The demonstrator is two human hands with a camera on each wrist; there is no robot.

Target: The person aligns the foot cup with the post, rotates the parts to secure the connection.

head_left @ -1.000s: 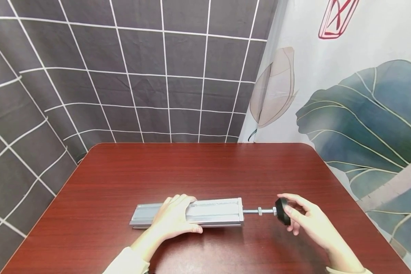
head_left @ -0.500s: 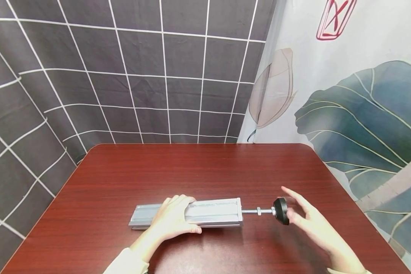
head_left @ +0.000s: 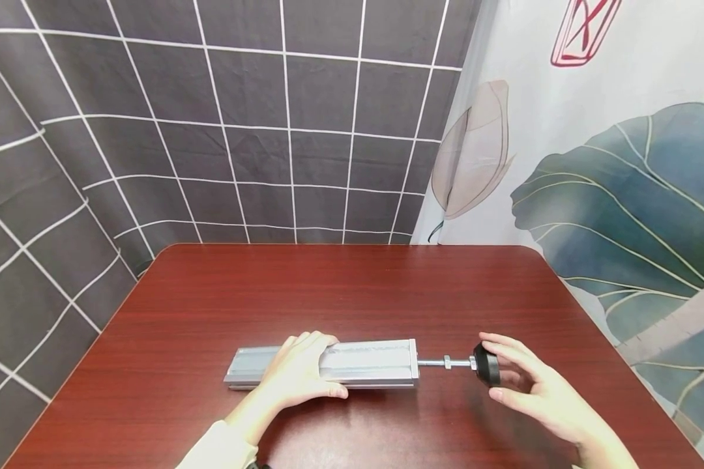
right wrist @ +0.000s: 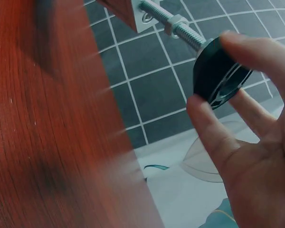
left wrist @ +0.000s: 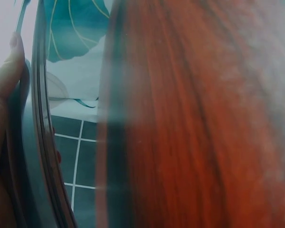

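Observation:
A silver aluminium profile (head_left: 369, 359) lies lengthwise across the table, with a flat plate on its right end. My left hand (head_left: 296, 374) grips it near the middle, thumb along the near side and fingers over the top towards the far side. From the end plate a threaded rod (head_left: 433, 363) juts to the right, carrying a hex nut (head_left: 448, 362). On the rod's tip is a black levelling foot (head_left: 488, 366). My right hand (head_left: 542, 387) holds this foot by its rim; in the right wrist view, fingertips meet the foot (right wrist: 211, 71) on opposite edges, its hollow underside facing the palm.
The reddish-brown wooden table (head_left: 328, 286) extends behind and in front of the profile. A dark grey curtain with white grid lines (head_left: 240, 130) hangs behind it. At the right hangs a white curtain with large leaf prints (head_left: 633, 189).
Half a second ago my right fingers were spread away from the foot; now they are back around its rim. My left hand and the profile have stayed in place.

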